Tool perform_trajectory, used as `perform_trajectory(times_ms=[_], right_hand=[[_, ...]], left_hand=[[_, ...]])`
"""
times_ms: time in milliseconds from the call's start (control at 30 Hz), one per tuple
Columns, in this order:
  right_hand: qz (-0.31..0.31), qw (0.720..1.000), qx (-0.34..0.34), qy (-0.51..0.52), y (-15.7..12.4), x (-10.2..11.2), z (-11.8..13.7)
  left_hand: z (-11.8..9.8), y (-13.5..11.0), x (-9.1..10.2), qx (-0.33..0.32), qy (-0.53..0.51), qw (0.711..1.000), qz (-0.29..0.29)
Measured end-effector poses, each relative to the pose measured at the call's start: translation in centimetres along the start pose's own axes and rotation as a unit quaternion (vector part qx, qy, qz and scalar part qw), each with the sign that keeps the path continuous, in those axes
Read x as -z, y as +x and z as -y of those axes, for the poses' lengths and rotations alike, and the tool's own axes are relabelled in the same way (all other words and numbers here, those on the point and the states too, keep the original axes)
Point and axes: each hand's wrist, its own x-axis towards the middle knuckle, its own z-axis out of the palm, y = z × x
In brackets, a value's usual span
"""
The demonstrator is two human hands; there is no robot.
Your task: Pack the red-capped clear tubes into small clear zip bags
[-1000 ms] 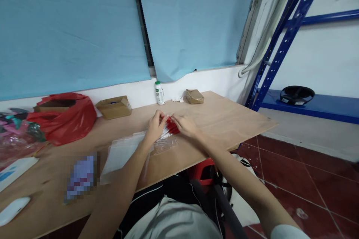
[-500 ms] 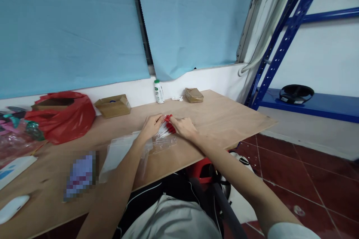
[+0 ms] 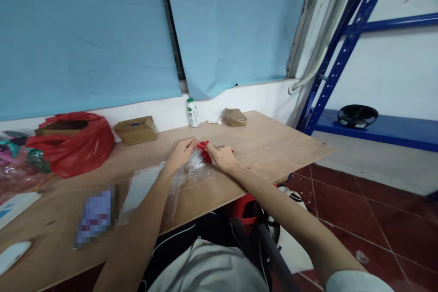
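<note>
Both hands meet over the middle of the wooden table (image 3: 267,146). My left hand (image 3: 182,153) is closed, its fingertips pinching the left end of a red bundle (image 3: 203,144) of small pieces whose kind I cannot make out. My right hand (image 3: 221,157) is closed on the same bundle from the right, with a bit of red showing beyond its knuckles. Below the bundle, between the hands, fans out clear, pleated plastic (image 3: 195,163), which lies on the table. Flat clear plastic bags (image 3: 143,185) lie under and beside my left forearm.
At the back stand an open cardboard box (image 3: 137,131), a white bottle with a green cap (image 3: 192,113) and a small brown package (image 3: 235,117). A red plastic bag (image 3: 85,150) is at the left. A white computer mouse (image 3: 13,255) lies near the front left; a blue rack (image 3: 342,54) stands right.
The view has shifted slightly. My fingers have moved a little on the red bundle, and some red now shows to the right of my right hand.
</note>
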Motion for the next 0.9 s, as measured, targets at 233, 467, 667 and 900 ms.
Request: perform_trajectory(times_ms=[233,467,667,900], right_hand=[[-0.018,0.999,-0.013,0.028,0.1,-0.4,0.3],[-0.03,0.999,-0.025,0.036,0.2,-1.1,0.2],[-0.031,0.998,-0.025,0.039,0.2,-1.1,0.1],[-0.029,0.999,-0.023,0.037,0.1,-1.0,0.2]], left_hand=[[0.4,0.4,0.1,0.012,-0.008,1.0,-0.004],[0.5,0.6,-0.1,0.006,-0.031,0.999,-0.009],[0.3,0.7,0.1,0.012,-0.023,1.0,-0.008],[0.3,0.6,0.0,0.005,-0.013,1.0,-0.015]])
